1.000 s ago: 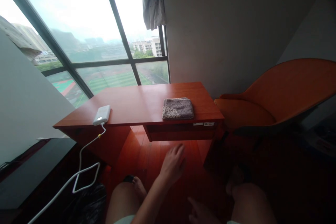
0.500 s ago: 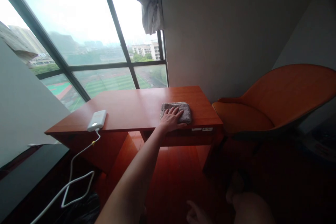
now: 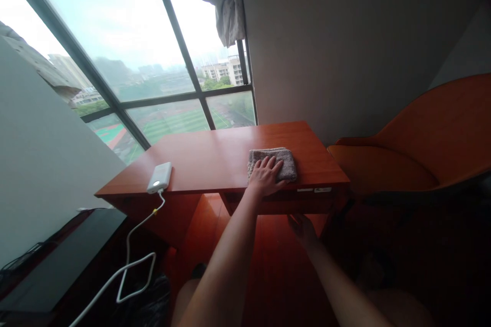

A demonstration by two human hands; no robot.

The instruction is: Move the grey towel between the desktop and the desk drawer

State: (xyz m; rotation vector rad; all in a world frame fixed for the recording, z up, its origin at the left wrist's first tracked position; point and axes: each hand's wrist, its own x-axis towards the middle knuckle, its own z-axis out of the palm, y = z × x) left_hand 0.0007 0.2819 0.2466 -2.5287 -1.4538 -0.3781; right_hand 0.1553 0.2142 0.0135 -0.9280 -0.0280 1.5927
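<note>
A folded grey-brown cloth (image 3: 289, 162) lies near the front edge of the reddish wooden desk (image 3: 215, 163), toward its right side. My left hand (image 3: 265, 176) rests flat on top of it, fingers spread and palm down. Below the desk's front edge, in front of the drawer (image 3: 276, 206), is my right hand (image 3: 303, 230) in dim light. Its fingers look stretched out and slightly apart, and nothing shows in them.
A white power bank (image 3: 159, 176) with a white cable (image 3: 132, 235) hanging from it sits at the desk's left. An orange chair (image 3: 429, 138) stands to the right, and a window (image 3: 161, 107) lies behind. A dark flat surface (image 3: 72, 265) is at lower left.
My right hand has come up from the bottom of the view to just below the drawer. My left hand stays on the cloth. The whole scene has shifted to the right.
</note>
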